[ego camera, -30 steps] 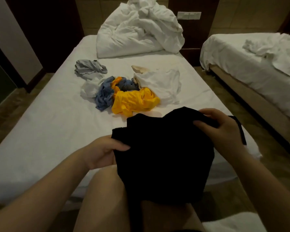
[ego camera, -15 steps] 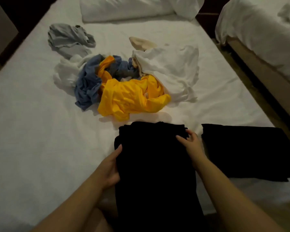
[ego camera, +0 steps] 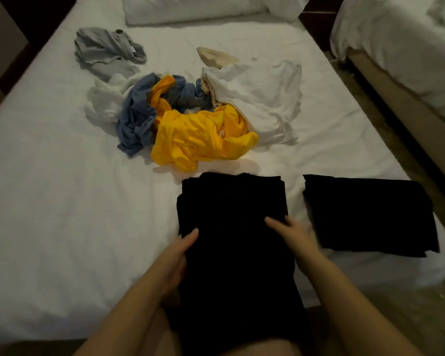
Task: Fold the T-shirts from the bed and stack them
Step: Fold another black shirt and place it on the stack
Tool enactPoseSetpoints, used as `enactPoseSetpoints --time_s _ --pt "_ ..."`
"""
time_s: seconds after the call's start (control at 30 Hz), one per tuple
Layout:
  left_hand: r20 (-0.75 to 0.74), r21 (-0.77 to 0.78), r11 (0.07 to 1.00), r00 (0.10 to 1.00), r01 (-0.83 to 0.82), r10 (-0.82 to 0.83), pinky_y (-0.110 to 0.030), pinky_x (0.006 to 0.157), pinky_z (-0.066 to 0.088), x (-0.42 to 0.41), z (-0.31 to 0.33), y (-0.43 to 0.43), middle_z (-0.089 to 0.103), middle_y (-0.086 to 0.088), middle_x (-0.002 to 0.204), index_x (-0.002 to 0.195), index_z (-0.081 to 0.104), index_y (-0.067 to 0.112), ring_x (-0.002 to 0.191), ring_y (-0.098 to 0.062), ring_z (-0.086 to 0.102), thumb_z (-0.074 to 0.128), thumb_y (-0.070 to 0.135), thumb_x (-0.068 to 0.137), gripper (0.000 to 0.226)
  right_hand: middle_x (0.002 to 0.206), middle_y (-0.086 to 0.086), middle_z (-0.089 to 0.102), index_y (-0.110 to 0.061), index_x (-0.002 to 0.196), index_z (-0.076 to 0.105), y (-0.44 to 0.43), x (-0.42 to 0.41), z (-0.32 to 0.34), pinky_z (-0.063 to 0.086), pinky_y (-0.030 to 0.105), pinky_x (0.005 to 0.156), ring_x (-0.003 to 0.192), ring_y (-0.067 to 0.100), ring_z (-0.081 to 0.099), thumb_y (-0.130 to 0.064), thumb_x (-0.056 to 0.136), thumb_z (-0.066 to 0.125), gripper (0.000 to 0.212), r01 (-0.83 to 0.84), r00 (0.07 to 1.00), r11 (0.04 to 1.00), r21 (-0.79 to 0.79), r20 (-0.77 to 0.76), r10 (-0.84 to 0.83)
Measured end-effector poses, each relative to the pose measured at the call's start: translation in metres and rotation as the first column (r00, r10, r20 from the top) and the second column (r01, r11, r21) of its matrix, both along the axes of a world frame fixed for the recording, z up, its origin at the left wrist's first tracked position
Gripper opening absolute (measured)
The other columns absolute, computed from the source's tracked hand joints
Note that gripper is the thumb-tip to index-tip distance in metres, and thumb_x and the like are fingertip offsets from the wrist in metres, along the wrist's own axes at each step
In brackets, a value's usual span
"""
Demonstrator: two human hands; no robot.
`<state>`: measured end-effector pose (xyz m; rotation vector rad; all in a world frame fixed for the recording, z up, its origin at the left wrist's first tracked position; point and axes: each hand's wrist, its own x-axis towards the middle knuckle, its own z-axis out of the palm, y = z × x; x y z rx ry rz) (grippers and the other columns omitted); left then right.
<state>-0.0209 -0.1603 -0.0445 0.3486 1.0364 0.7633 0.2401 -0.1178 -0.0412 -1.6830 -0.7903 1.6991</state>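
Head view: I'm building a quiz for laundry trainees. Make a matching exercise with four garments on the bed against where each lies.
Garments
1. yellow T-shirt
2. grey T-shirt
3. folded black T-shirt
4. long black T-shirt

Places
A. nearest the camera, touched by the left hand and the right hand
B. farthest back on the left
C. alone at the near right
D. in the middle, beside the blue garment

Pairs: 1-D, 2-B, 3-C, 4-A
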Motion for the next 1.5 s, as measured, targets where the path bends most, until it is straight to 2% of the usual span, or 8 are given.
enactPoseSetpoints --time_s 0.13,0.3,0.5,0.67,0.87,1.0,1.17,1.5 --pt "-0.183 0.018 0.998 0.982 0.058 -0.054 -0.029 0.087 0.049 0.009 -0.007 -0.050 0.069 -0.004 0.111 0.117 0.057 0.020 0.103 -0.020 0.065 0.089 0.057 0.025 0.105 0.101 0.005 0.068 -0.013 0.115 0.059 -0.061 -0.007 0.006 0.053 0.018 0.065 0.088 0.017 0.065 -0.014 0.090 0.057 0.025 -0.129 0.992 0.991 -0.033 0.004 0.129" --pt "-0.216 -0.033 0.998 0.975 0.050 -0.056 -0.044 0.102 0.043 0.007 -0.002 -0.088 0.070 -0.007 0.107 0.117 0.060 0.012 0.104 -0.026 0.064 0.089 0.049 0.041 0.089 0.097 0.007 0.072 -0.008 0.114 0.063 -0.117 0.005 0.009 0.054 0.025 0.069 0.091 0.022 0.068 -0.015 0.086 0.063 0.029 -0.031 0.998 0.999 -0.043 -0.050 0.029" --pt "-0.297 0.008 0.996 0.951 0.091 -0.084 -0.023 0.078 0.051 0.019 0.036 -0.126 0.072 -0.009 0.097 0.116 0.059 0.003 0.090 -0.022 0.067 0.083 0.032 0.064 0.064 0.100 0.008 0.072 -0.009 0.115 0.059 -0.165 0.014 0.017 0.053 0.024 0.070 0.093 0.020 0.068 -0.053 0.023 0.092 0.107 0.015 0.996 1.000 0.027 -0.084 -0.013" --pt "-0.884 0.268 0.850 0.467 0.454 0.029 -0.009 0.070 0.043 0.004 0.085 -0.143 0.058 0.015 0.088 0.106 0.060 0.029 0.076 -0.004 0.055 0.055 0.059 0.082 0.038 0.078 0.004 0.073 -0.020 0.119 0.048 -0.180 0.018 0.054 0.056 0.025 0.062 0.071 0.011 0.070 -0.002 0.082 0.065 0.044 0.196 0.974 0.955 0.223 0.068 -0.216" --pt "-0.306 0.330 0.940 0.952 0.086 0.021 -0.045 0.074 0.055 -0.019 0.082 -0.149 0.068 -0.014 0.101 0.117 0.054 0.046 0.095 -0.030 0.068 0.084 0.039 0.053 0.071 0.084 0.014 0.067 -0.033 0.127 0.040 -0.205 0.016 0.076 0.050 0.054 0.078 0.082 0.034 0.064 -0.013 0.091 0.055 0.044 0.051 0.937 0.931 0.363 0.305 -0.170" --pt "-0.436 0.393 0.908 0.899 0.145 0.045 -0.040 0.068 0.057 -0.015 0.083 -0.161 0.065 -0.014 0.103 0.109 0.065 0.035 0.092 -0.022 0.068 0.086 0.050 0.049 0.065 0.079 0.004 0.065 -0.037 0.126 0.036 -0.217 0.009 0.083 0.052 0.045 0.063 0.067 0.025 0.063 -0.018 0.094 0.051 0.040 -0.020 0.872 0.898 0.439 0.447 -0.199" --pt "-0.624 0.386 0.896 0.777 0.218 0.079 -0.020 0.050 0.053 -0.003 0.082 -0.170 0.056 -0.005 0.087 0.096 0.066 0.006 0.063 0.004 0.063 0.061 -0.004 0.085 0.016 0.080 -0.001 0.058 -0.019 0.128 0.043 -0.217 0.011 0.073 0.043 0.024 0.053 0.069 0.013 0.057 -0.013 0.096 0.047 0.033 -0.177 0.794 0.919 0.353 0.603 -0.079" --pt "-0.693 0.405 0.862 0.717 0.304 0.073 -0.022 0.065 0.055 -0.016 0.089 -0.179 0.058 -0.004 0.096 0.085 0.069 0.033 0.081 -0.003 0.065 0.077 0.031 0.056 0.031 0.096 0.011 0.065 -0.028 0.116 0.045 -0.226 0.023 0.080 0.052 0.025 0.066 0.085 0.019 0.064 -0.009 0.090 0.054 0.033 0.026 0.994 0.955 0.295 0.094 -0.056"
